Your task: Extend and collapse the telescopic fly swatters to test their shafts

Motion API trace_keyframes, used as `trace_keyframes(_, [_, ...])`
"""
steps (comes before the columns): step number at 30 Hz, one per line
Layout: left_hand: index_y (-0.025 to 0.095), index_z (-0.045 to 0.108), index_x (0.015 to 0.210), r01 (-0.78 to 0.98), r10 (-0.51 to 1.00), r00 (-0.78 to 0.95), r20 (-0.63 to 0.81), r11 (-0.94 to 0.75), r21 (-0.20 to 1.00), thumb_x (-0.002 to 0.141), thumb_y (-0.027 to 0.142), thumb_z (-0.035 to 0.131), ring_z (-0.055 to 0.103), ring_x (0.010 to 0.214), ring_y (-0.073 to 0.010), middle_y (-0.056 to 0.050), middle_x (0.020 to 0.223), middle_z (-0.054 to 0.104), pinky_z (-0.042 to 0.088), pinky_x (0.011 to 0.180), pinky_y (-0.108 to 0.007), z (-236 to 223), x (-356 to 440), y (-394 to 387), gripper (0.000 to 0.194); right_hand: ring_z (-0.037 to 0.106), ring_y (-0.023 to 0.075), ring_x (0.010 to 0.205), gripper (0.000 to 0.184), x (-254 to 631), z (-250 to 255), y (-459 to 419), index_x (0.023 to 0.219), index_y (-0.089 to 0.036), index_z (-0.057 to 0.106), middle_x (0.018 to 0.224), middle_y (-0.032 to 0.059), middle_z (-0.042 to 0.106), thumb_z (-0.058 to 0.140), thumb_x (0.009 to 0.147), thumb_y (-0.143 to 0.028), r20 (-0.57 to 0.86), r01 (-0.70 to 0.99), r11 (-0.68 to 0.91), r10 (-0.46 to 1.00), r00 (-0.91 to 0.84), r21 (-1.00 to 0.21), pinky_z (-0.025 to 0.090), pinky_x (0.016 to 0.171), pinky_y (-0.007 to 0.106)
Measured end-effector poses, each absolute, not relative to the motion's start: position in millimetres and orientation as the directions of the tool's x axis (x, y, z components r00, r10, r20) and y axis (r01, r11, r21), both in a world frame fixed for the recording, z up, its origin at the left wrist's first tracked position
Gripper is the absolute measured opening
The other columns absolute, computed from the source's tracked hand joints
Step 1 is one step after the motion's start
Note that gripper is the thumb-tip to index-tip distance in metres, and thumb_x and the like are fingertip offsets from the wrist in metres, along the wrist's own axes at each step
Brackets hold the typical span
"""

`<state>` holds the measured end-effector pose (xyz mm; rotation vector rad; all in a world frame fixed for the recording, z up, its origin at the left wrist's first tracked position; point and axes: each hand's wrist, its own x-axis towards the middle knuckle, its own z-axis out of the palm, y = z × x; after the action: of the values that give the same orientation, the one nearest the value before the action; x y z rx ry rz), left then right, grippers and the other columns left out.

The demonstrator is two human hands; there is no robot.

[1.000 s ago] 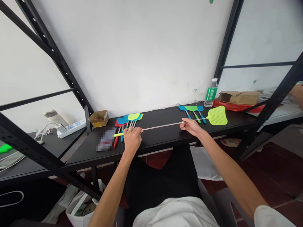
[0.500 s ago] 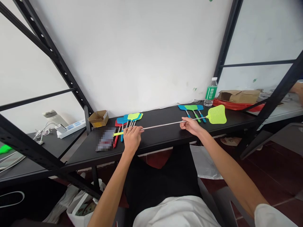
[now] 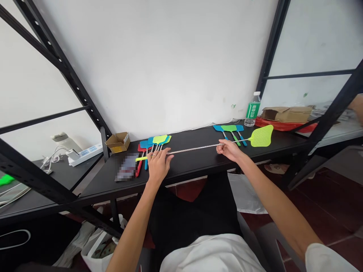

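Note:
A yellow-green fly swatter (image 3: pixel 261 136) with a long thin metal rod spans the space between my hands, above the black shelf (image 3: pixel 195 160). My left hand (image 3: pixel 158 163) grips it near the yellow handle, whose end sticks out to the left; thumb and fingertips have loosened a little. My right hand (image 3: pixel 229 150) pinches the rod closer to the perforated head, fingers curled. Past my left hand lie several swatters in blue, yellow and red, among them a red swatter (image 3: pixel 138 169). Behind my right hand rests a group with a green swatter (image 3: pixel 231 129) between blue ones.
A small open cardboard box (image 3: pixel 118 142) and a blurred-out flat item (image 3: pixel 126 167) sit at the left. A water bottle (image 3: pixel 252 109) stands at the back right, beside a brown carton (image 3: pixel 286 115) on red plastic. Black metal posts rise at both sides. A power strip (image 3: pixel 86 154) lies further left.
My left thumb and fingers have loosened and spread slightly on the swatter. The swatter's head has turned a little about the rod. My right hand keeps nearly the same place.

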<state>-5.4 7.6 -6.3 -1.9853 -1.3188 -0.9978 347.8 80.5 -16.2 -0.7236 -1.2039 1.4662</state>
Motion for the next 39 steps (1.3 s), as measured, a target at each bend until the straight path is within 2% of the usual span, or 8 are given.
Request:
trace_keyframes(5, [0.026,0.066,0.1,0.935,0.509,0.232,0.829,-0.351,-0.046,0.1,0.034,0.049,0.062,0.085,-0.026,-0.005,0.092,0.076,0.033,0.092,-0.042,-7.7,-6.8,8.0,0.019,0.049,0.0169,0.053,0.034,348.1,-16.7,81.1,0.056,-0.021,0.057,0.049,0.0034,0.057,0.073,0.078,-0.042,0.155,-0.339,0.058,0.951,-0.266,-0.939,0.037,0.057,0.034])
trace_keyframes(16, [0.025,0.067,0.087,0.967,0.487,0.153,0.86,-0.252,-0.029,0.101,0.025,0.044,0.059,0.083,-0.0266,-0.004,0.08,0.074,0.031,0.088,-0.045,-8.2,-7.3,7.6,0.027,0.048,0.017,0.052,0.033,348.3,-16.5,81.8,0.057,-0.021,0.058,0.049,0.004,0.058,0.076,0.076,-0.042,0.145,-0.354,0.049,0.958,-0.249,-0.934,0.035,0.055,0.034])
trace_keyframes(19, [0.025,0.067,0.091,0.957,0.495,0.169,0.852,-0.29,-0.021,0.101,0.028,0.043,0.059,0.087,-0.0274,-0.006,0.086,0.074,0.031,0.09,-0.044,-7.1,-5.7,7.0,0.026,0.048,0.0166,0.051,0.034,348.0,-16.3,82.2,0.056,-0.021,0.057,0.048,0.0036,0.056,0.075,0.076,-0.042,0.152,-0.367,0.057,0.96,-0.235,-0.928,0.035,0.055,0.034])
trace_keyframes(24, [0.024,0.064,0.112,0.936,0.505,0.224,0.834,-0.349,-0.041,0.101,0.035,0.047,0.061,0.096,-0.0281,-0.008,0.102,0.075,0.03,0.095,-0.044,-5.0,-3.2,5.8,0.023,0.046,0.0165,0.051,0.037,347.7,-16.0,82.6,0.052,-0.021,0.055,0.046,0.0035,0.054,0.075,0.075,-0.041,0.164,-0.383,0.068,0.961,-0.222,-0.921,0.035,0.053,0.033])
trace_keyframes(30, [0.023,0.066,0.099,0.932,0.514,0.237,0.824,-0.359,-0.044,0.1,0.032,0.051,0.062,0.089,-0.0254,-0.006,0.094,0.075,0.03,0.096,-0.042,-5.5,-3.0,6.7,0.017,0.048,0.0164,0.052,0.036,347.9,-15.8,80.8,0.053,-0.021,0.057,0.048,0.0038,0.056,0.075,0.077,-0.042,0.161,-0.367,0.065,0.957,-0.24,-0.928,0.037,0.054,0.033])
trace_keyframes(39, [0.024,0.068,0.093,0.948,0.497,0.196,0.845,-0.315,-0.035,0.099,0.024,0.049,0.061,0.086,-0.0264,-0.006,0.084,0.075,0.029,0.092,-0.043,-9.9,-7.0,10.1,0.02,0.048,0.0158,0.051,0.039,344.9,-17.1,80.6,0.053,-0.02,0.057,0.048,0.0037,0.057,0.075,0.078,-0.044,0.174,-0.346,0.081,0.953,-0.247,-0.935,0.036,0.054,0.033])
